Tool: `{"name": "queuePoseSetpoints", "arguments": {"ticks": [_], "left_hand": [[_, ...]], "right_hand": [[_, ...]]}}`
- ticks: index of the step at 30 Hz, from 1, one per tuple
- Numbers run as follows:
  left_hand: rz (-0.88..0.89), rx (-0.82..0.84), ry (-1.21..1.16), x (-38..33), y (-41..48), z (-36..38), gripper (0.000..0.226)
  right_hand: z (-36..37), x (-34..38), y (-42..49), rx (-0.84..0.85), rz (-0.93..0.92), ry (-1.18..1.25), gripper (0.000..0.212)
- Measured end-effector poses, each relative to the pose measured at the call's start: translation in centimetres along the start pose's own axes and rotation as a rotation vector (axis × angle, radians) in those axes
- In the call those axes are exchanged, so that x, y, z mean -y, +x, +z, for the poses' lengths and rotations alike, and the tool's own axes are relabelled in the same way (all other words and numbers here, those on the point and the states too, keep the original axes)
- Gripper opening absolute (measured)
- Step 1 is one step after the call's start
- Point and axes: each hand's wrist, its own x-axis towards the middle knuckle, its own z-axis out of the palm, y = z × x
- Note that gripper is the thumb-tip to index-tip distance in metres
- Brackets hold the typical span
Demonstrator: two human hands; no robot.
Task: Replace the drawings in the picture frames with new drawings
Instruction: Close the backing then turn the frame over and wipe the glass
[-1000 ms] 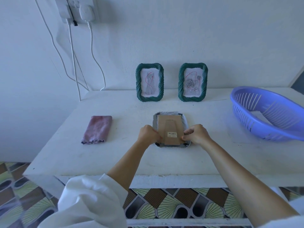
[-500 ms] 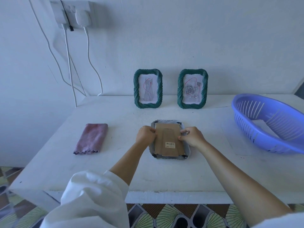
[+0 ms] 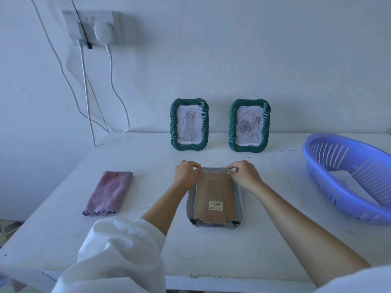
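Frame [image 3: 215, 197], face-down on table [image 3: 137, 157]: prob. light, rigid, fragile; left grip [image 3: 186, 174] & right grip [image 3: 243, 174] pinch far corners; hold by rim.

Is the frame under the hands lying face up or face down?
Face down: the grey picture frame lies flat, its brown cardboard backing with barcode sticker facing up.

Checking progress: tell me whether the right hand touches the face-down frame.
Touching. Head view shows the right hand pinching the face-down frame at its far edge.
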Motion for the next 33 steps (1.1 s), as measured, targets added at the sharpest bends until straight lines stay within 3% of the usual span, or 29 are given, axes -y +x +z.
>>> {"name": "queuePoseSetpoints", "arguments": {"ticks": [9,14,26,33], "left_hand": [[0.104,0.063,0.023,0.2,0.5,-0.6,0.029],[0.114,0.07,0.007,0.2,0.7,-0.7,0.027],[0.097,-0.016,-0.101,1.0,0.3,0.0,0.017],[0.028,-0.112,-0.161,2.1,-1.8,-0.9,0.026]], "right_hand": [[0.4,-0.8,1.5,0.078,-0.013,-0.05,0.03],[0.1,-0.5,2.1,0.119,-0.019,-0.056,0.021],[0.9,-0.6,1.2,0.036,-0.038,-0.03,0.015],[0.0,-1.1,-0.4,-0.033,0.031,0.076,0.028]]}}
